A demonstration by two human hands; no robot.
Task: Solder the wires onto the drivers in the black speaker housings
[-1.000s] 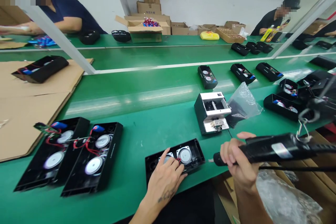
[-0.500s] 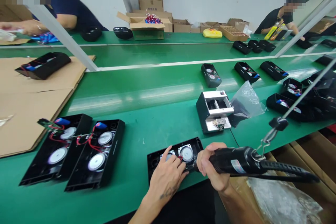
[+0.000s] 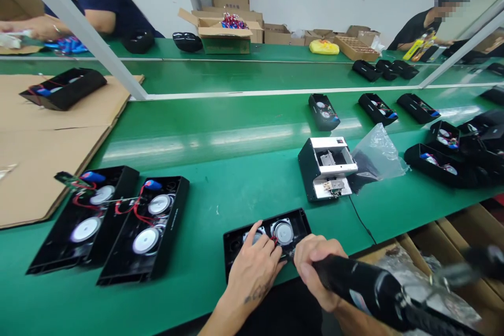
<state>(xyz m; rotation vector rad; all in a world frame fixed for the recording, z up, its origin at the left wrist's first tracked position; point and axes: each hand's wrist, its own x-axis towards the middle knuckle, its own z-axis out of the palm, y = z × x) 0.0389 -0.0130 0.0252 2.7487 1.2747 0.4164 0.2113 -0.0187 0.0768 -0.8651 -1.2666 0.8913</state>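
R grip (image 3: 318, 266) tightly wraps elec. screwdriver (image 3: 356, 287); L grip (image 3: 254, 263), half-open, presses into speaker housing (image 3: 235, 245) just beneath, prob. light, stiff, best held by rim (image 3: 244, 228), clear of delicate wires (image 3: 274, 241).

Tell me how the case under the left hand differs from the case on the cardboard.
The near case sits on the green bench; the other case lies on cardboard.
The left hand reaches into the near case; no hand touches the other case.
The other case shows a blue part; the near case shows none, though partly covered.
Both are black and open, with red wires.
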